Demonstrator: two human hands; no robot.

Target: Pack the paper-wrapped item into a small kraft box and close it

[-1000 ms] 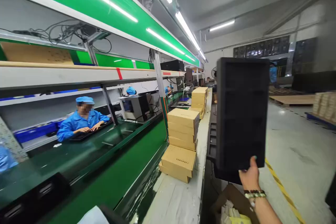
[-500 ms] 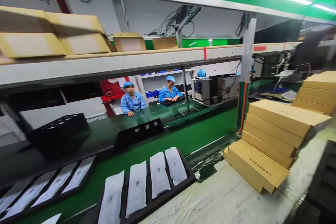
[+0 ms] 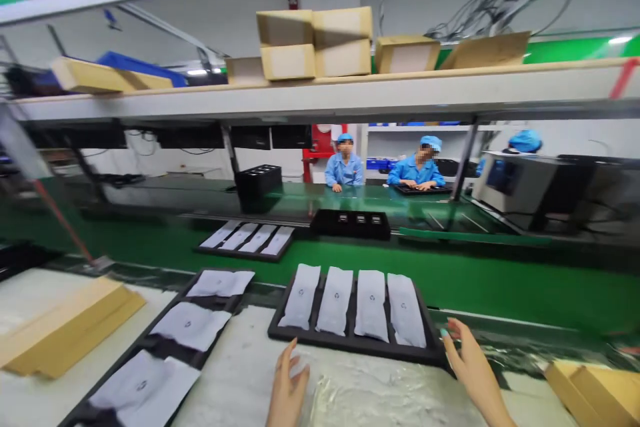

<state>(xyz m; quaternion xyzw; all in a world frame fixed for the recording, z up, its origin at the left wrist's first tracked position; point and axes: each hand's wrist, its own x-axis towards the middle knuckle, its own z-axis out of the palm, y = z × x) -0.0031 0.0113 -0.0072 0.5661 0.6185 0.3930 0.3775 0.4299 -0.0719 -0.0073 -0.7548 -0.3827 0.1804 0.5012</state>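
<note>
Your hands flank the black tray (image 3: 350,341) of four white pouches (image 3: 353,301) on the workbench (image 3: 240,373): your right hand (image 3: 463,357), fingers spread, touches its near right corner; your left hand (image 3: 289,383), open and empty, hovers just before its near edge.

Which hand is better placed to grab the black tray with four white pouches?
Right, probably. The right hand has its fingertips at the near right corner of the black tray; the left hand sits open just short of its near edge.
</note>
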